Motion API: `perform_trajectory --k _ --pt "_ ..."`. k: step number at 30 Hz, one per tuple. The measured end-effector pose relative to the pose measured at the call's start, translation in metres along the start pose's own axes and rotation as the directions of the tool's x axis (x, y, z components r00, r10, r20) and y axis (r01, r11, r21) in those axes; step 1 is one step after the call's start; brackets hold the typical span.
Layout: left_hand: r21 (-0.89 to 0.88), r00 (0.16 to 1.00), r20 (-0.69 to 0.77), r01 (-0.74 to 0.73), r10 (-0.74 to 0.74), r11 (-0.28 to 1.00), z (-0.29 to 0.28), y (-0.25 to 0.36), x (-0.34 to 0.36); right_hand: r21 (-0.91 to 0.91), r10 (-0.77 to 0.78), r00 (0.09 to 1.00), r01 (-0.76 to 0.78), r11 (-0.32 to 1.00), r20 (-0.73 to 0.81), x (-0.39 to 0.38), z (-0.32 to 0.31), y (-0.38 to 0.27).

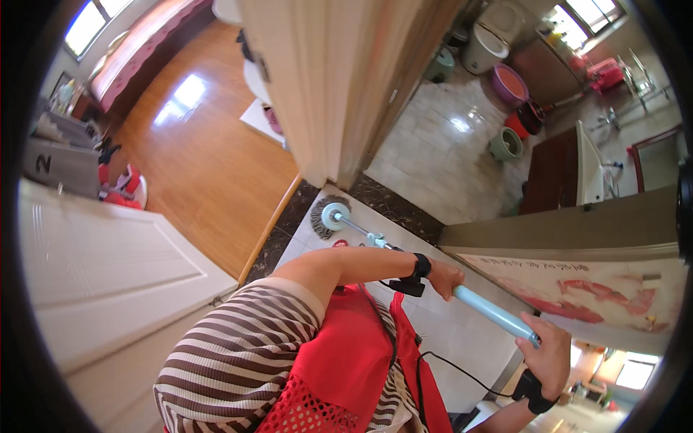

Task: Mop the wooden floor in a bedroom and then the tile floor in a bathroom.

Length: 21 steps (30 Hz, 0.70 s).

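Observation:
A spin mop with a light blue handle (494,312) slants across the view, held in both of my hands. My left hand (445,278) is wrapped round the shaft near its middle, with a black band on that wrist. My right hand (550,353) grips the upper end of the handle, its wrist also banded in black. At the far end, the round mop head (330,216), with grey strands and a pale blue disc, rests on light floor tiles in the corner by the door frame. My left forearm hides part of the shaft.
A wooden door frame (310,94) divides a wood-floored room (209,137) from a tiled bathroom with a toilet (487,47), a purple basin (509,84) and a green bucket (506,144). Dark stone thresholds (404,206) edge both doorways. A white door (123,267) stands at left.

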<state>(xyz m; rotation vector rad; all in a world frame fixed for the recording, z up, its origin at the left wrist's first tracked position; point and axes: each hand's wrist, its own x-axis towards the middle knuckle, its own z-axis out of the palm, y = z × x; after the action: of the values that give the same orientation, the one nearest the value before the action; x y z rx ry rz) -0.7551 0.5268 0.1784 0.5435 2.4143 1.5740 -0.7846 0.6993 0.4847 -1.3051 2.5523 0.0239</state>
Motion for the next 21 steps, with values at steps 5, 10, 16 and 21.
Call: perform_trajectory --k 5,10,16,21 --pt "0.115 0.986 0.104 -0.141 0.129 0.983 -0.024 0.005 0.053 0.015 0.19 0.979 -0.19 0.982 -0.068 -0.013 -0.008 -0.023" --pt "0.346 0.988 0.134 -0.115 0.072 0.931 -0.027 -0.05 0.101 0.068 0.335 0.94 -0.331 0.941 -0.066 0.008 0.06 -0.005" --pt "0.375 1.0 -0.004 0.017 -0.016 0.927 -0.06 -0.145 0.121 0.305 0.472 0.881 -0.446 0.841 -0.013 0.077 0.117 0.026" --pt "0.304 0.964 -0.042 0.261 -0.261 0.916 -0.139 -0.23 0.123 0.371 0.54 0.841 -0.489 0.789 -0.039 0.135 0.111 0.065"
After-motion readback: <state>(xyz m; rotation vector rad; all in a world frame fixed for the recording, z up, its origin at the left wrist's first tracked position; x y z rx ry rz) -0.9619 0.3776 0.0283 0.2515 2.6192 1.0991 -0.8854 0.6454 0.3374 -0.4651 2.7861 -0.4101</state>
